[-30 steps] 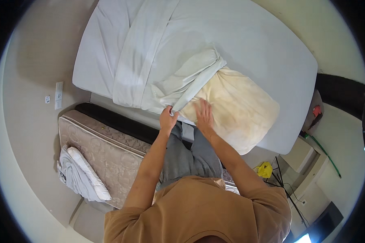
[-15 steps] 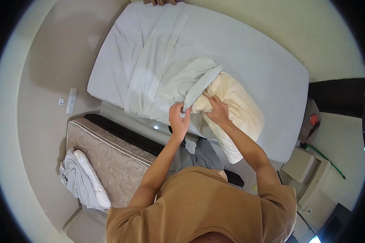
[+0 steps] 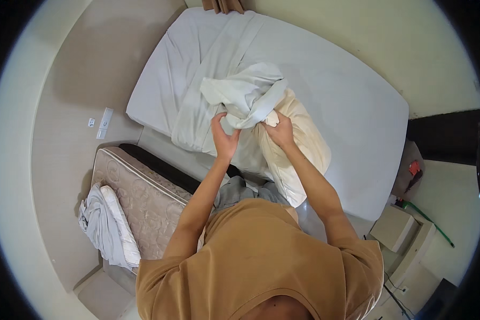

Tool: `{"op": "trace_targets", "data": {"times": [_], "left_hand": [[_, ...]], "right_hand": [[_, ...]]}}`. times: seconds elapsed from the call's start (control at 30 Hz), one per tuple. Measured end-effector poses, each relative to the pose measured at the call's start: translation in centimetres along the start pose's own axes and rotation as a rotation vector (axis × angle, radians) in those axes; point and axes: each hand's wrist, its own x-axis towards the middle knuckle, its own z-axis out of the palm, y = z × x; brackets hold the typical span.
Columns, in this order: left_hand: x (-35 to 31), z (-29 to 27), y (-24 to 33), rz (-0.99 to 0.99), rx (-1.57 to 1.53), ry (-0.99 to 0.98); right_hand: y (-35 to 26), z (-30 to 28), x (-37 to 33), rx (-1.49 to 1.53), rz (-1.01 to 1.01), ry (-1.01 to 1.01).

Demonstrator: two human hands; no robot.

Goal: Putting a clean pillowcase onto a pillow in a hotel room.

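Observation:
A cream pillow [image 3: 309,136] lies at a slant over the near edge of the bed, its far end partly inside a pale grey-white pillowcase [image 3: 245,88]. The case is bunched and folded over at its mouth. My left hand [image 3: 225,140] is at the case's near left side, thumb and fingers curved around a fold of the cloth. The fingertips are partly hidden by it. At the pillow's left edge, beside the case's mouth, my right hand [image 3: 280,132] is closed on the pillow's cream fabric.
Under the pillow is a bed with a light sheet [image 3: 352,117], a wrinkled cloth band [image 3: 208,90] across its left part. A beige quilted mattress [image 3: 144,186] leans at the lower left, with a grey-and-white cloth bundle [image 3: 109,226] against it. Pale furniture [image 3: 394,229] stands at right.
The pillowcase has bunched up and spread further left over the bed. Both hands have moved slightly away from me and left, and the pillow has shifted left with them.

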Motion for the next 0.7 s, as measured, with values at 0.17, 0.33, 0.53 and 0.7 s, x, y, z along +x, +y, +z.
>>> {"op": "trace_targets", "data": {"times": [0.17,0.33,0.53,0.7], "left_hand": [[3.3,1.5,4.7,0.042,-0.309,-0.123],[4.0,1.5,8.6,0.351,-0.156,-0.153],[10.1,0.1,10.0,0.417,-0.25,0.119],[7.2,-1.9,8.7,0.464,-0.231,-0.195]], "right_hand": [[-1.1,-2.8,4.3,0.146,-0.135,0.09],[-4.5,-6.5,9.0,0.397,0.026,0.107],[-3.0,-7.0,9.1,0.952,0.309,-0.17],[-7.2,-6.8,4.8,1.001,0.286,-0.122]]}}
